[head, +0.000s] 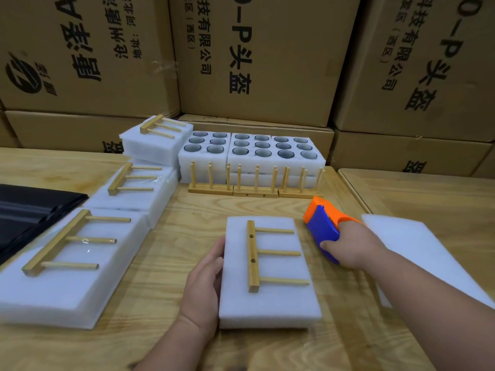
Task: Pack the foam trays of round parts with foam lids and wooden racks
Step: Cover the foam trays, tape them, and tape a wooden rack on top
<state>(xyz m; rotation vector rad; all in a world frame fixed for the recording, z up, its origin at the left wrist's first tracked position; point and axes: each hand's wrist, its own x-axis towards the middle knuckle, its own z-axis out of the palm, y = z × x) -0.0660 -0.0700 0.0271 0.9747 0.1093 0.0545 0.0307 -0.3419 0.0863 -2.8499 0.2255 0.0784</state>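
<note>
Head view: covered foam tray point(270, 303) lies on wooden table point(166, 303), centre front, wooden rack point(254, 257) flat on its lid, 3 pegs pointing right. Left hand point(205, 279) rests against tray's left edge, fingers straight. Right hand point(353, 247) grips blue-orange tape dispenser point(322, 226) just right of tray. Open trays of round parts point(250, 151) sit at back, 3 upright racks point(255, 182) in front. 3 finished packs point(67, 263) line left side.

Left hand point(205, 283) rests against the lidded foam tray point(269, 306) bearing a wooden rack point(253, 257); right hand point(353, 249) grips the tape dispenser point(322, 227) just beside it.
</note>
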